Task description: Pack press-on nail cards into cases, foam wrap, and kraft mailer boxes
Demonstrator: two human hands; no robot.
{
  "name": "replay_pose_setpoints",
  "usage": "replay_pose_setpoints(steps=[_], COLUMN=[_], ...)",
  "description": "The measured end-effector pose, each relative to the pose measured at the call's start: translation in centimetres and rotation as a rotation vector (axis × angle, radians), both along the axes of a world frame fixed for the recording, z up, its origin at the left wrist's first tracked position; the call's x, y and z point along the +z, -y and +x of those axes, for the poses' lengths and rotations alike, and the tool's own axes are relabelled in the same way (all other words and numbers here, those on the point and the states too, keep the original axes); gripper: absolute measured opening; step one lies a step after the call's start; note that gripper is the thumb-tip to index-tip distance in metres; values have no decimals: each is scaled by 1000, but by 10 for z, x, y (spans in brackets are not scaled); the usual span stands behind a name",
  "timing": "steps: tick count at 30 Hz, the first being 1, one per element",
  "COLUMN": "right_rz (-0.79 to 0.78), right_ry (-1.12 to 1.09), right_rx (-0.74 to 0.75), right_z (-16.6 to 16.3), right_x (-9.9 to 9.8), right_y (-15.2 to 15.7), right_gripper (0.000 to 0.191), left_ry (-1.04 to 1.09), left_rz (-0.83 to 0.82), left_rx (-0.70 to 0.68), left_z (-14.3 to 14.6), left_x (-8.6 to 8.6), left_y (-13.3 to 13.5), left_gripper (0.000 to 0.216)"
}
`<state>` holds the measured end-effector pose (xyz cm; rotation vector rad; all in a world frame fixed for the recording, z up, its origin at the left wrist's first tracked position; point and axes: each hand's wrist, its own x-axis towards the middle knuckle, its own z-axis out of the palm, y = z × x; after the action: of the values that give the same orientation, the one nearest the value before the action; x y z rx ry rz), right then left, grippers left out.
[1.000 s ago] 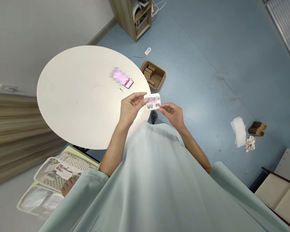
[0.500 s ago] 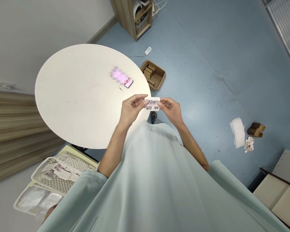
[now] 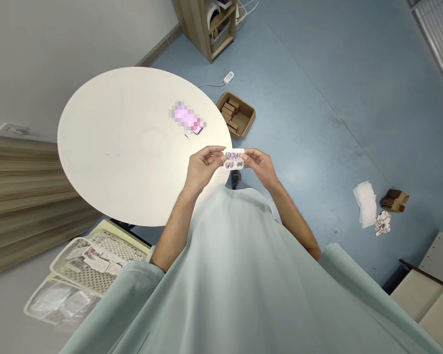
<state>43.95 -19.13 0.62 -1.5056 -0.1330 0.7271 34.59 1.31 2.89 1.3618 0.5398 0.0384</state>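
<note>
Between my two hands is a small white card (image 3: pixel 234 166) with two rows of round purple pieces on its front; their exact kind is too small to tell. My left hand (image 3: pixel 204 167) pinches its left edge, thumb in front and fingers behind. On the opposite edge, my right hand (image 3: pixel 260 167) grips it the same way, closed with the thumb on the front. The card faces up, held in the air just off the right edge of the round white table (image 3: pixel 107 123).
A phone (image 3: pixel 186 117), partly pixelated, lies on the table. Beyond its edge, an open cardboard box (image 3: pixel 248 120) holds small brown boxes. Baskets at lower left hold cards (image 3: pixel 98 260) and clear plastic bags (image 3: pixel 55 299). White sheets (image 3: pixel 365 204) and cardboard (image 3: pixel 394 200) lie on the floor at right.
The whole view has shifted slightly. Both hands keep hold of the card, with the right thumb a little nearer its edge. A bit of skin by the lower-left basket is out of sight now.
</note>
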Motion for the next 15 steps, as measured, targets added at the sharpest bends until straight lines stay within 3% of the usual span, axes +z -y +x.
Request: replay_pose_setpoints(steps=[7, 15], right_rz=[-61, -101], right_ry=[65, 205], right_rx=[32, 41], right_z=[5, 3], right_x=[-9, -11], right_y=[2, 6], right_gripper=[65, 51], left_ry=[-40, -23], left_rz=[109, 93], left_rx=[14, 112], left_z=[3, 2], left_x=[-18, -24], left_y=[4, 16], left_gripper=[44, 51])
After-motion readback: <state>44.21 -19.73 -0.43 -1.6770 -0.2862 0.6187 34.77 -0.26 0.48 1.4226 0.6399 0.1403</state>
